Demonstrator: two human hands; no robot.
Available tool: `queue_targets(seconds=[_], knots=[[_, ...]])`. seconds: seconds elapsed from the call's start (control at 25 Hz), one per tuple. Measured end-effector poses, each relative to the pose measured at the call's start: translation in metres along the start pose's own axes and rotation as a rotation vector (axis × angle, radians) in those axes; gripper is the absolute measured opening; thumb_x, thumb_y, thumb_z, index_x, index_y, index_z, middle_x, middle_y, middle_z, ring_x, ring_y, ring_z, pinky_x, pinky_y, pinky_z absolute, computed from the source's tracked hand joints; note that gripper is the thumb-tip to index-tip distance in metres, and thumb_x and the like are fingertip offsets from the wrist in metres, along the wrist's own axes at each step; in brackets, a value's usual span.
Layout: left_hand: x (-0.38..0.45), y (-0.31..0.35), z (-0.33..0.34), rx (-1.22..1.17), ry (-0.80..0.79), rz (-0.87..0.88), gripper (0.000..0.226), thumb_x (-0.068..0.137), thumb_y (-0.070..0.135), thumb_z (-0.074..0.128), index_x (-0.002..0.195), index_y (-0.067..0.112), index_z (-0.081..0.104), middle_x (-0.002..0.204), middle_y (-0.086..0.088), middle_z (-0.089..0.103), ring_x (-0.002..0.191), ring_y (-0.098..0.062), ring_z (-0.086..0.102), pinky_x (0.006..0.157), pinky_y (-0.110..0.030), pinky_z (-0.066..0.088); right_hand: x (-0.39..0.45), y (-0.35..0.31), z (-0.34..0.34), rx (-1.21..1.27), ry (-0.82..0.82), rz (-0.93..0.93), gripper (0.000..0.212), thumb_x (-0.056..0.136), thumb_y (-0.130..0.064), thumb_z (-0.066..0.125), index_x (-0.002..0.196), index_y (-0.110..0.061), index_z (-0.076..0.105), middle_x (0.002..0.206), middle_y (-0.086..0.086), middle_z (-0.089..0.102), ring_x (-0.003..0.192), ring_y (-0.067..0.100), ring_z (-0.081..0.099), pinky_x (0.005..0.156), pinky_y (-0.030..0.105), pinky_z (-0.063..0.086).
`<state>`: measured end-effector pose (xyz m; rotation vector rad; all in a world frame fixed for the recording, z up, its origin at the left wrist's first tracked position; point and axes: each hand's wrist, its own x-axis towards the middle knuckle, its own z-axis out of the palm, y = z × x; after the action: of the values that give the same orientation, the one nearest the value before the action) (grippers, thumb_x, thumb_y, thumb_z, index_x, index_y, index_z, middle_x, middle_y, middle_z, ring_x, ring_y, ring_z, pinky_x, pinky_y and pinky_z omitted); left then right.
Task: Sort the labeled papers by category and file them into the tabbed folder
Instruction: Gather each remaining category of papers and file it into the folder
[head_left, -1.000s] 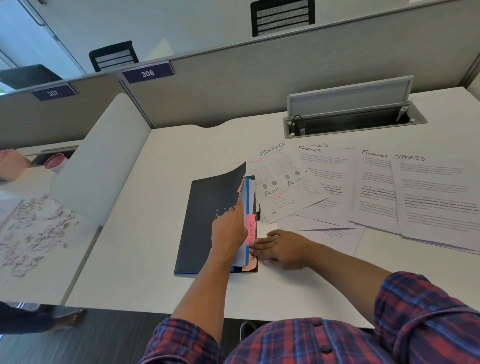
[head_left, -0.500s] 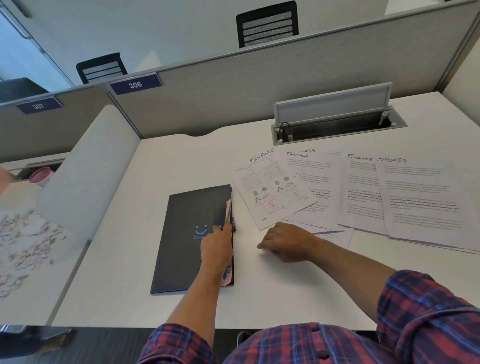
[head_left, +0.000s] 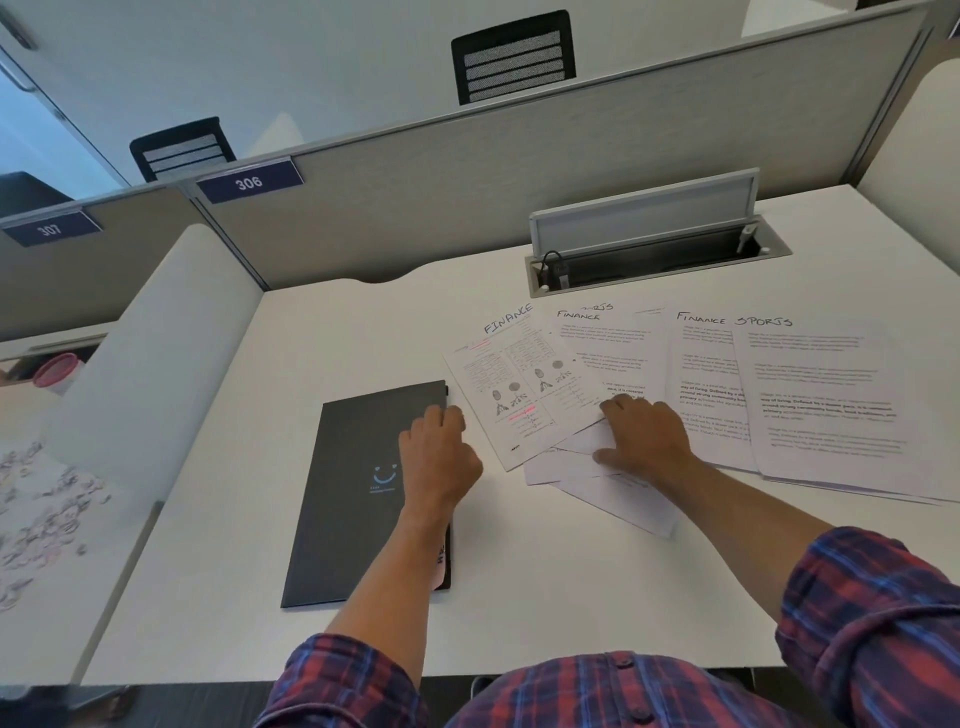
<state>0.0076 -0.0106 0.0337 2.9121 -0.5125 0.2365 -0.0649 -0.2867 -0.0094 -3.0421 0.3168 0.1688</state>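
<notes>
- Two hands work around the closed dark folder on the white desk.
- Left hand rests on the folder's right edge, fingers loosely curled, gripping nothing.
- Right hand, fingers spread flat, presses the labeled papers fanned right of the folder.

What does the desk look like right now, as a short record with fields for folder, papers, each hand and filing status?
folder: dark folder, closed, flat on the white desk, left of the papers
papers: sheets fanned out and overlapping; three headed FINANCE, one headed SPORTS at the right end
left hand: left hand resting on the folder's right edge, holding nothing
right hand: right hand flat on the lower sheets of the spread, fingers spread, nothing lifted
filing status: labeled sheets still on the desk, not in the folder
</notes>
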Motion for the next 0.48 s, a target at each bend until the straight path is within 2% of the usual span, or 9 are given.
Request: queue_targets(seconds=[0.08, 0.16, 0.32, 0.48], knots=[[0.008, 0.019, 0.005, 0.039, -0.068, 0.045, 0.031, 0.079, 0.015, 0.055, 0.109, 0.014, 0.062, 0.104, -0.005, 0.063, 0.089, -0.030, 0.058, 0.078, -0.039, 0.041, 0.003, 0.009, -0.002, -0.029, -0.067, 0.035, 0.078, 0.065, -0.075, 0.061, 0.123, -0.023, 0.054, 0.123, -0.003, 0.060, 0.105, 0.021, 0.062, 0.082, 0.036, 0.042], [0.016, 0.036, 0.016, 0.063, -0.194, 0.016, 0.034, 0.090, 0.029, 0.054, 0.119, 0.013, 0.058, 0.113, -0.007, 0.063, 0.103, -0.032, 0.059, 0.089, -0.041, 0.041, 0.005, 0.014, -0.001, -0.038, -0.113, 0.018, 0.084, 0.063, -0.082, 0.059, 0.123, -0.024, 0.053, 0.122, -0.003, 0.061, 0.103, 0.022, 0.063, 0.080, 0.036, 0.042], [0.021, 0.049, 0.040, 0.182, -0.439, -0.085, 0.055, 0.092, 0.055, 0.051, 0.125, 0.011, 0.054, 0.124, -0.010, 0.059, 0.115, -0.031, 0.056, 0.097, -0.041, 0.039, 0.010, 0.014, 0.002, -0.066, -0.098, -0.032, 0.073, 0.077, -0.073, 0.056, 0.130, -0.023, 0.050, 0.122, 0.000, 0.061, 0.104, 0.023, 0.063, 0.081, 0.035, 0.044], [0.028, 0.054, 0.049, 0.088, -0.452, -0.221, 0.071, 0.088, 0.067, 0.051, 0.127, 0.007, 0.054, 0.127, -0.012, 0.054, 0.115, -0.032, 0.056, 0.095, -0.041, 0.045, 0.013, 0.014, 0.002, -0.109, -0.114, -0.100, 0.066, 0.084, -0.066, 0.052, 0.133, -0.023, 0.047, 0.118, 0.006, 0.061, 0.102, 0.026, 0.062, 0.078, 0.035, 0.042]])
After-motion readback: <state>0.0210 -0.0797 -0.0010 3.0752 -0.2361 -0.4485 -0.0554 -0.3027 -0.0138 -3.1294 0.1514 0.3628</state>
